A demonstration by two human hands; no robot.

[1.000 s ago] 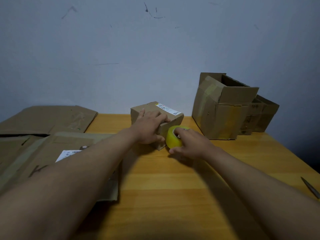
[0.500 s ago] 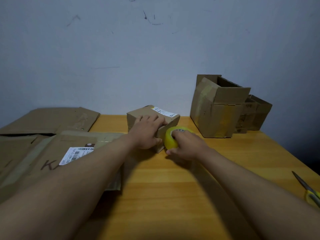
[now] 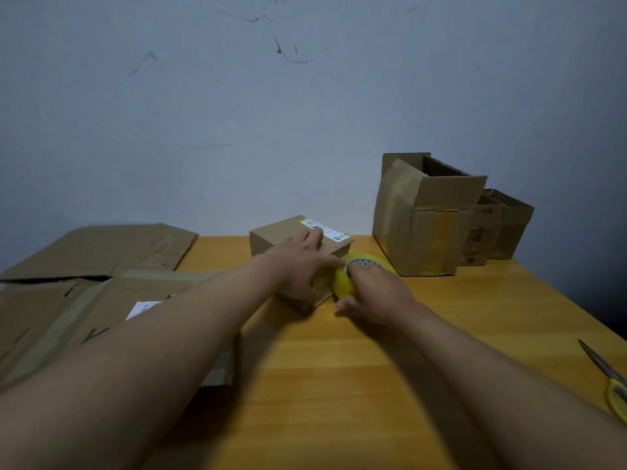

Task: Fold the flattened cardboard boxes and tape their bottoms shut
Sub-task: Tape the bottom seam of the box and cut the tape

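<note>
My left hand (image 3: 298, 262) flat on small box (image 3: 288, 239) at table (image 3: 339, 368) centre, fingers straight, spread over top. My right hand (image 3: 373, 293) curled round yellow tape roll (image 3: 344, 283) — roll touching box's right corner. Flattened cardboard (image 3: 84, 276) stacked left; folded boxes (image 3: 427, 225) far right; scissors (image 3: 607, 374) at right edge.

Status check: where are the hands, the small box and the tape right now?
Left hand flat on small box. Right hand grips yellow tape roll against the box's right side. Nothing in the way; scissors lie far right.
</note>
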